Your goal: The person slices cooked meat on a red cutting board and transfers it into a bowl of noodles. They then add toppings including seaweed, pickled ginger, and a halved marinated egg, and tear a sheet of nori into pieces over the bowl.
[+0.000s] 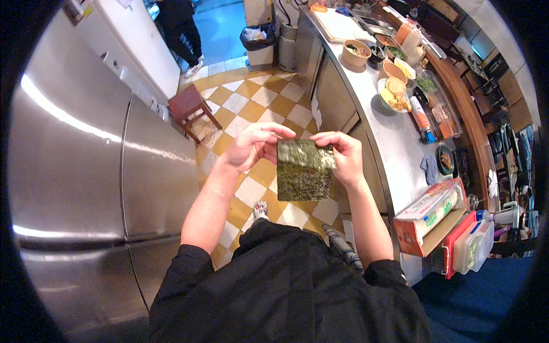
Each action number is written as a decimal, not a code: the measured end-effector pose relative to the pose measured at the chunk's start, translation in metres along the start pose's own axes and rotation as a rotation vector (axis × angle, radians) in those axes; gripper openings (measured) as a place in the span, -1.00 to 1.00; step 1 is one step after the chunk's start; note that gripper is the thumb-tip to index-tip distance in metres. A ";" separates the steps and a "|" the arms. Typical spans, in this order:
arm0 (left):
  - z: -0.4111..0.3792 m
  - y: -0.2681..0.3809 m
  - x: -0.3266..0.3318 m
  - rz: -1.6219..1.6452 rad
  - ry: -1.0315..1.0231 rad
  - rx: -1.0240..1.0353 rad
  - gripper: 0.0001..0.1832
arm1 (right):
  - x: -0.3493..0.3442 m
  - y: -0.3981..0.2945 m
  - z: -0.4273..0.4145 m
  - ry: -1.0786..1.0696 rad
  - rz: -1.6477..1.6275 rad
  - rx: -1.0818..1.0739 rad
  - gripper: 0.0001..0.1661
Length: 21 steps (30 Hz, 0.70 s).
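Observation:
A dark green sheet of nori (pixel 303 176) hangs in front of me above the tiled floor. At its upper right corner, my right hand (pixel 346 156) grips it between thumb and fingers. My left hand (pixel 257 145) holds the upper left edge, with some fingertips hidden behind the sheet. The upper part of the nori looks shiny and slightly blurred. To the right, on the steel counter (pixel 377 137), stand a bowl of fried food (pixel 393 96) and two paper bowls, one of them a filled paper bowl (pixel 355 52).
A stainless steel refrigerator (pixel 77 171) lines the left side. Ahead are a wooden stool (pixel 193 109), a trash bin (pixel 259 47) and a person's legs (pixel 184 38). An open cardboard box (pixel 429 218), a spray can (pixel 420 113) and plastic containers (pixel 474 246) are at the right.

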State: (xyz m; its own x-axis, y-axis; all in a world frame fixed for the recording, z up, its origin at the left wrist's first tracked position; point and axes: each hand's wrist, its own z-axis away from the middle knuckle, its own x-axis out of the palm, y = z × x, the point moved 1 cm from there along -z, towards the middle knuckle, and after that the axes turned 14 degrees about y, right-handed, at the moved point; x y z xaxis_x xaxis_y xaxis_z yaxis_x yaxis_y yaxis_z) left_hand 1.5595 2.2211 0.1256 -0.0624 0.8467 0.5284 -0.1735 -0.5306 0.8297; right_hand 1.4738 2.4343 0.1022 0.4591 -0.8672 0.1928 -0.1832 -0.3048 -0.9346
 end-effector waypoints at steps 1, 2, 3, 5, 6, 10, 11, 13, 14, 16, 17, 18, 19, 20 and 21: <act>-0.017 0.009 -0.008 -0.040 0.011 -0.031 -0.64 | 0.002 0.001 -0.010 0.017 0.063 -0.040 -0.84; -0.033 0.018 -0.013 -0.285 0.090 0.022 -0.68 | 0.004 0.004 -0.022 -0.003 0.076 -0.079 -0.73; -0.044 0.027 -0.006 -0.423 0.100 0.051 -0.74 | 0.005 0.006 -0.032 0.028 0.120 -0.050 -0.69; -0.078 0.040 -0.014 -0.529 0.099 0.043 -0.72 | 0.005 0.003 -0.052 0.092 0.206 0.014 -0.62; -0.092 0.044 -0.018 -0.552 0.078 0.042 -0.73 | 0.000 0.000 -0.063 0.115 0.079 0.126 -0.56; -0.155 0.058 -0.016 -0.664 0.016 0.038 -0.74 | -0.013 0.002 -0.100 0.194 0.117 0.291 -0.60; -0.170 0.061 -0.012 -0.693 0.005 0.031 -0.74 | -0.019 0.010 -0.110 0.219 0.167 0.278 -0.59; -0.205 0.065 -0.010 -0.681 -0.047 0.031 -0.72 | -0.034 0.015 -0.134 0.298 0.176 0.329 -0.62; -0.219 0.069 -0.006 -0.681 -0.064 0.031 -0.72 | -0.042 0.019 -0.145 0.308 0.162 0.329 -0.64; -0.248 0.076 0.004 -0.690 -0.085 0.041 -0.69 | -0.058 0.021 -0.167 0.328 0.133 0.341 -0.63; -0.263 0.077 0.007 -0.706 -0.096 0.045 -0.68 | -0.068 0.023 -0.177 0.322 0.157 0.340 -0.62; -0.277 0.082 0.010 -0.727 -0.103 0.054 -0.67 | -0.076 0.024 -0.190 0.312 0.176 0.334 -0.61; -0.290 0.086 0.014 -0.748 -0.110 0.063 -0.67 | -0.084 0.024 -0.202 0.301 0.195 0.328 -0.59; -0.301 0.090 0.017 -0.739 -0.125 0.064 -0.64 | -0.090 0.022 -0.212 0.262 0.132 0.350 -0.57; -0.312 0.092 0.017 -0.780 -0.181 0.093 -0.60 | -0.094 0.020 -0.221 0.215 0.186 0.225 -0.56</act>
State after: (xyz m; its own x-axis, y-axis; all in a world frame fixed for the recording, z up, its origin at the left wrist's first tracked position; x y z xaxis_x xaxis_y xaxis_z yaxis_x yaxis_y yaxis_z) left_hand 1.2357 2.1996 0.1549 0.2049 0.9593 -0.1944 -0.0183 0.2024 0.9791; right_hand 1.2347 2.4225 0.1313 0.2381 -0.9700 0.0492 -0.0395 -0.0603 -0.9974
